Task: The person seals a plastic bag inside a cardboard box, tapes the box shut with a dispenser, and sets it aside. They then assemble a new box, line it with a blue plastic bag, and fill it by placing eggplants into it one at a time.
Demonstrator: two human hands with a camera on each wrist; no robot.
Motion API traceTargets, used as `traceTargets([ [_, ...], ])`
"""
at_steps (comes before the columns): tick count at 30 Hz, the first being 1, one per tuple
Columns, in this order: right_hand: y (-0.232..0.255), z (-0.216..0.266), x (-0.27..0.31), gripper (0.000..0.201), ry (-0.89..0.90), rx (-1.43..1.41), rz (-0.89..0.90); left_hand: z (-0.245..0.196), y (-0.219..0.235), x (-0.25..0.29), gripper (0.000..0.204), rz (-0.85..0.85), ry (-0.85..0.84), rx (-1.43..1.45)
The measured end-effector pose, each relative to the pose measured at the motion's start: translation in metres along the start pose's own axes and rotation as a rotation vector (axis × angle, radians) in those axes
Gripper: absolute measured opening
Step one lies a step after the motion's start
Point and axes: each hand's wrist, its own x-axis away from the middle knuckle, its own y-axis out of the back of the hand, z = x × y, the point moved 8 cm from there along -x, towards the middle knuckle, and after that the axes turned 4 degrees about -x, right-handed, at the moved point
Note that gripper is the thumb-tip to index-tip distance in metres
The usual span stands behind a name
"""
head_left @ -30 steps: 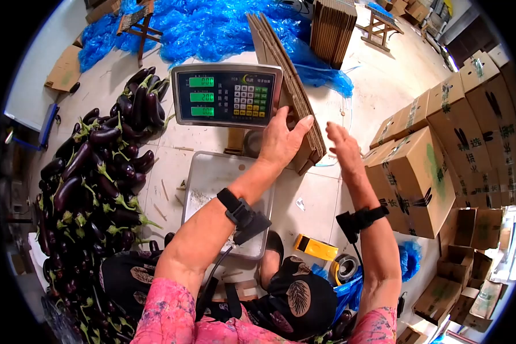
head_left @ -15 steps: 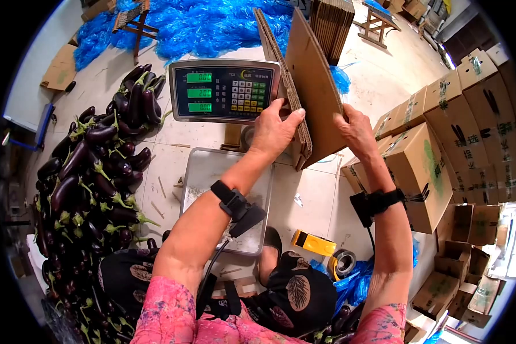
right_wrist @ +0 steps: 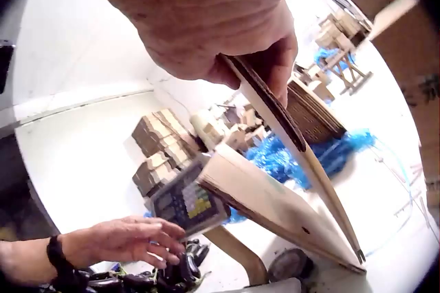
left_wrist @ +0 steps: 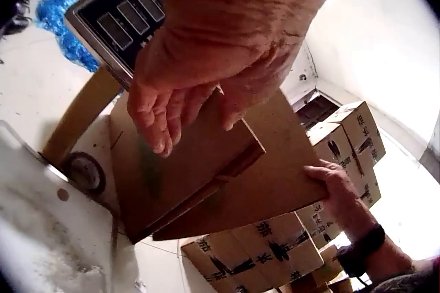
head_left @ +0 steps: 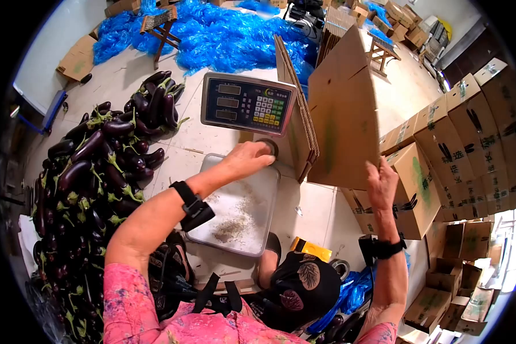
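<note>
My right hand [head_left: 382, 180] pinches the near edge of a flattened cardboard box [head_left: 344, 114], which stands upright and slants to the right. In the right wrist view its edge runs between thumb and fingers. To its left, more flattened cardboard [head_left: 297, 123] leans beside the scale's display head [head_left: 247, 104]. My left hand [head_left: 249, 159] hovers over the far end of the scale's platform [head_left: 261, 198], fingers loosely extended and holding nothing. From the left wrist view, the left hand [left_wrist: 213, 52] overlaps the leaning cardboard.
A large heap of eggplants [head_left: 92, 166] lies on the left. Packed cartons [head_left: 404, 166] are stacked on the right. Blue plastic film [head_left: 229, 34] spreads across the floor behind the scale. A yellow object [head_left: 311, 249] and a tape roll [head_left: 340, 268] lie near the right knee.
My right hand has reached the cardboard, gripped one flattened box and drawn it rightward from the others. The left hand has let go of the leaning cardboard and moved back toward the platform.
</note>
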Motion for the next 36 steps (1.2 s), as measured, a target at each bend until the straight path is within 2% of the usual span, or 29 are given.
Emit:
traceTargets([
  [1,0.019,0.035,0.002,0.025,0.057,-0.035,-0.056,0.003,0.007,0.008,0.048,0.024,-0.007,0.002],
  [3,0.05,0.082,0.009,0.024,0.014,0.063,-0.032,0.01,0.021,0.026,0.048,0.072,-0.017,0.01],
  [5,0.079,0.135,0.022,0.022,0.165,-0.021,-0.183,0.015,0.048,0.04,0.047,0.055,0.004,-0.033],
  [7,0.101,0.192,0.039,0.02,0.133,0.016,-0.226,0.019,0.072,0.056,0.046,0.021,0.063,0.04],
  [8,0.106,0.222,0.049,0.018,0.274,-0.07,-0.285,0.014,0.087,0.068,0.045,0.004,0.07,0.075],
  [10,0.11,0.272,0.078,0.017,0.32,0.116,-0.227,0.022,0.115,0.085,0.043,-0.087,0.063,0.175],
  [11,0.113,0.292,0.092,0.016,0.346,0.208,-0.203,0.01,0.132,0.104,0.042,-0.127,0.072,0.217],
  [14,0.113,0.334,0.123,0.019,0.482,0.188,-0.08,0.029,0.176,0.14,0.045,-0.257,0.034,0.353],
  [16,0.097,0.353,0.134,0.024,0.615,0.127,0.075,0.04,0.2,0.171,0.05,-0.334,0.048,0.398],
  [18,0.073,0.362,0.144,0.028,0.643,0.068,0.278,0.053,0.217,0.193,0.055,-0.37,-0.032,0.559],
  [19,0.055,0.359,0.149,0.03,0.599,0.039,0.406,0.058,0.223,0.202,0.058,-0.384,-0.07,0.638],
  [20,0.04,0.353,0.155,0.03,0.575,0.049,0.491,0.067,0.23,0.214,0.071,-0.444,-0.08,0.727],
  [21,0.025,0.349,0.161,0.016,0.537,0.033,0.498,0.074,0.235,0.225,0.077,-0.527,-0.055,0.753],
  [23,0.002,0.332,0.173,0.017,0.463,0.059,0.613,0.09,0.24,0.247,0.089,-0.693,0.001,0.805],
  [25,-0.016,0.312,0.187,0.019,0.427,0.131,0.666,0.095,0.241,0.259,0.098,-0.717,0.017,0.783],
  [29,-0.05,0.274,0.222,0.012,0.406,0.187,0.744,0.097,0.221,0.242,0.096,-0.641,0.021,0.724],
  [31,-0.059,0.269,0.233,0.022,0.334,0.172,0.857,0.101,0.217,0.219,0.098,-0.631,-0.055,0.562],
  [33,-0.065,0.267,0.237,0.03,0.309,0.121,0.95,0.092,0.208,0.206,0.098,-0.548,-0.043,0.542],
  [34,-0.066,0.265,0.236,0.046,0.198,0.101,1.074,0.085,0.205,0.206,0.103,-0.593,-0.006,0.544],
  [36,-0.077,0.273,0.225,0.053,0.163,-0.018,1.103,0.086,0.202,0.192,0.1,-0.543,-0.005,0.586],
])
